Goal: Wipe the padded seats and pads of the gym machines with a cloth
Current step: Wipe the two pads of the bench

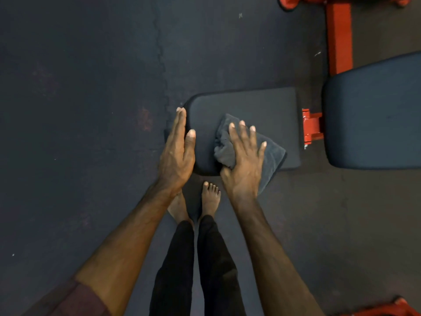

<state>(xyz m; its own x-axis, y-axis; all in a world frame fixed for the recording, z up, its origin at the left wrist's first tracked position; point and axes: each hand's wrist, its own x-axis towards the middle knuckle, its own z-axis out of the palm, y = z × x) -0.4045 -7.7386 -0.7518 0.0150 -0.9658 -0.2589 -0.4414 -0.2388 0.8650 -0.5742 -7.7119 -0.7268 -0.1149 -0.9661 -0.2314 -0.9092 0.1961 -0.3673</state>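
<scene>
Right below both hands, closest in, are the person's bare feet [210,197] on the dark rubber floor [79,110]. Just above that, the right hand [245,160] is spread flat with fingers straight, pressing a grey cloth [271,156] down onto the near right part of the seat pad [250,106]. The cloth is bunched under the palm and a corner of it hangs off the near edge of the pad. The left hand [177,153] sits just left of the right one, fingers straight and together, laid along the rounded left end of the pad, looks like it's steadying it.

So I'd say this is mid-wipe on the seat pad, with the far half of it probably not covered yet. Next move likely calls for pushing the cloth away from the body, across the strip beyond the fingertips, keeping the palm flat so the cloth doesn't slide off.

Further right of the right hand, past an orange bracket [311,127], there's the bigger back pad [373,115], which would be up after this one. The orange frame [339,37] is beyond that.
</scene>
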